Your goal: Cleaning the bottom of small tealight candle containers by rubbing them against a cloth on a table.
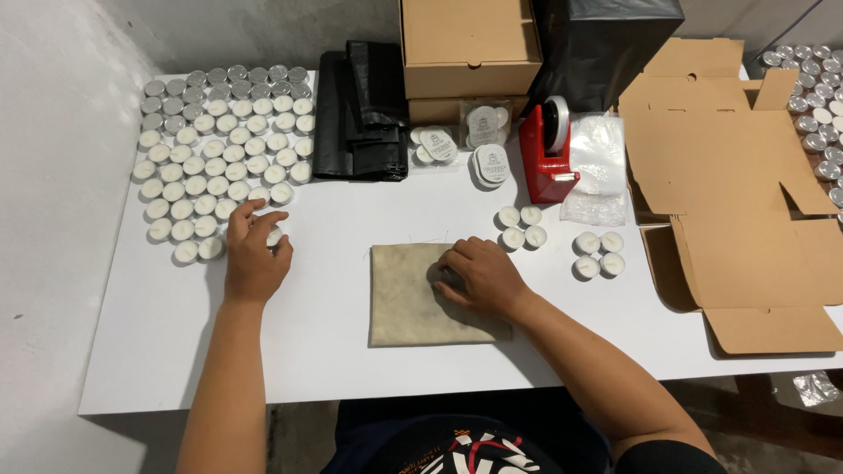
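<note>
Head view, looking down: two bare hands are seen over a white bench (334,219). The left hand (255,254) is curled, its fingers closed loosely around a small tealight (275,236) at the near edge of a large block of tealights (219,149). That block spreads up and to the left of this hand, so the left hand is by far the nearer of the two to it. The tealight lies under the fingertips, on the side of the hand facing the other hand, and being round it has no long axis.

The right hand (481,276) is laid palm down on a beige cloth (413,294), fingers bent and pressed on something small and round; what it is cannot be told, since it is mostly covered. The cloth lies flat between the two hands, its longer side running away from the body, with most of its surface to the left of the right hand.

Just beyond the right hand a cluster of four tealights (521,226) is set, and another four (599,254) farther to its right. A red tape dispenser (546,154), clear bags (597,167), folded black bags (362,110) and brown boxes (470,48) are placed well beyond both hands; flat cardboard (729,175) lies far right.
</note>
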